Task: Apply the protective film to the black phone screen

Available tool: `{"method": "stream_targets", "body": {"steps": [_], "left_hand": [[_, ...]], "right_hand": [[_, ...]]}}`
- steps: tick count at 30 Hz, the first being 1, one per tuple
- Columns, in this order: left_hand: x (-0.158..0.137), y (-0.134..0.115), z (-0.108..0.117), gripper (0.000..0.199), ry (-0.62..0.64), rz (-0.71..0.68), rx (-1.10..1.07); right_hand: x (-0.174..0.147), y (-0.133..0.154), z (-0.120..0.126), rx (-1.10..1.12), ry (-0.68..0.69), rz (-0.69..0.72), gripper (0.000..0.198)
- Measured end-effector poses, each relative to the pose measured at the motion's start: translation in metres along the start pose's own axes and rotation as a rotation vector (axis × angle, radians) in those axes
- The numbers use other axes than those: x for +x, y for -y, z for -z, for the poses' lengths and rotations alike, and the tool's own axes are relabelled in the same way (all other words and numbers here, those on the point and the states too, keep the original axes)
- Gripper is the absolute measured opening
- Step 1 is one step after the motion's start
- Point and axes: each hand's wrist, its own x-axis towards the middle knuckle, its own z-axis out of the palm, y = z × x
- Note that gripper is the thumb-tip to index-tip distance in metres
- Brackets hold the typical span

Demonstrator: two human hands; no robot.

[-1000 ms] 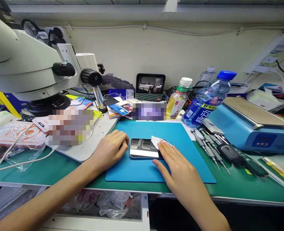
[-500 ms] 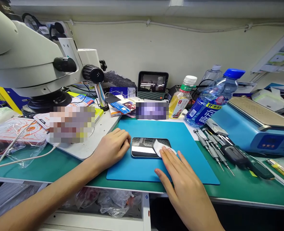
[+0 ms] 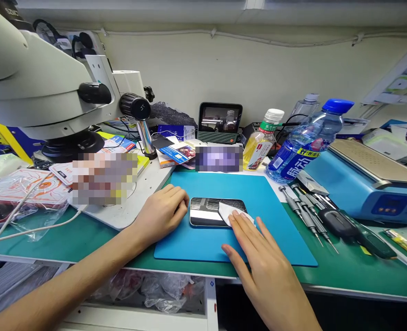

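Flattening the white wipe (image 3: 226,212) under our spread right grip (image 3: 261,259), we need even pressure across the smartphone (image 3: 205,215); left grip (image 3: 164,209) curled.

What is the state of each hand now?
Left hand: curled closed, nothing visibly held.
Right hand: open, touching thin white wipe on shiny black rectangular phone.

Fig.: lt. even, mod. bright. White glare band on phone (image 3: 205,215), 6 o'clock; bright streak on chrome post (image 3: 144,133), 10 o'clock; shadow under bench (image 3: 344,273), 5 o'clock. Pixelation, 9 o'clock & nr. ctr.; wide-angle stretch twd. edges.
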Motion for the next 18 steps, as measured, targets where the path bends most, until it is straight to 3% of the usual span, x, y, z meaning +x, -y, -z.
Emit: {"method": "stream_targets", "body": {"steps": [4, 13, 18], "left_hand": [[0.000, 0.001, 0.000, 0.022, 0.005, 0.004, 0.001], [0.000, 0.000, -0.001, 0.021, -0.010, -0.020, 0.011], [0.000, 0.000, -0.001, 0.021, -0.013, -0.015, 0.011]], "right_hand": [[-0.002, -0.001, 0.004, 0.033, 0.010, -0.013, 0.053], [0.039, -0.010, -0.008, 0.130, 0.084, -0.079, 0.045], [0.020, -0.001, -0.003, 0.101, 0.038, -0.054, 0.051]]}}
